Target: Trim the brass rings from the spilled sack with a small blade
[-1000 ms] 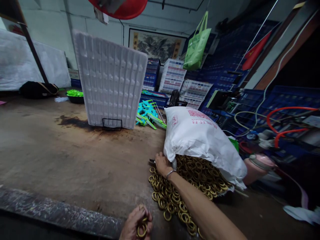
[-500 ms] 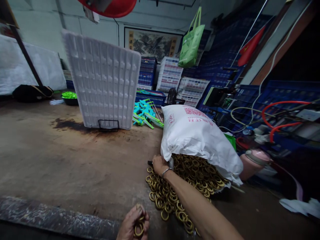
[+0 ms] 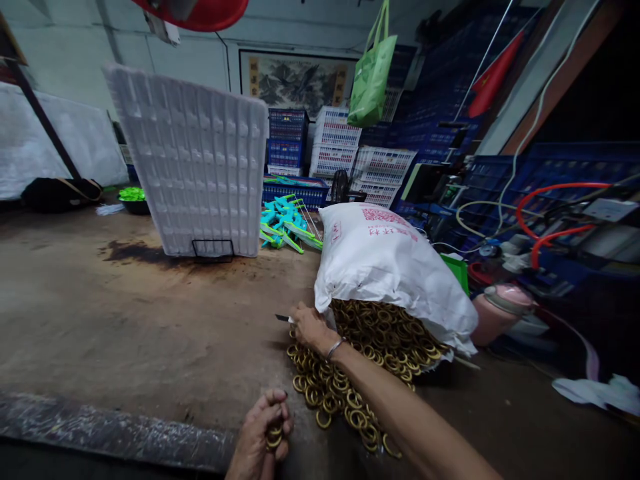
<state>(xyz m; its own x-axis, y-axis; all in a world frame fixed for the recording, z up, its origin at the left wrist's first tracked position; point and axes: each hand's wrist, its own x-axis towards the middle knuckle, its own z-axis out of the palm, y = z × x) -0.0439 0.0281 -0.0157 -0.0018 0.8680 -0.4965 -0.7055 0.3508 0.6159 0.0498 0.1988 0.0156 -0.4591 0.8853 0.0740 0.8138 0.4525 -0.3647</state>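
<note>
The left hand (image 3: 265,427) was curled around a few rings (image 3: 274,437), its fingers not fully wrapped over them, so a careless turn could have let one drop. The right hand (image 3: 311,327) was closed on a slim tool (image 3: 283,318), perhaps a knife, though it was too small to be sure; if it was a blade, it could have nicked the sack (image 3: 390,260) just beside it. The loose pile (image 3: 350,393) of rings ran out of the sack's open mouth onto the table (image 3: 225,333), under the right forearm. A sweep of that arm, or a tug on the sack, might have scattered more.
</note>
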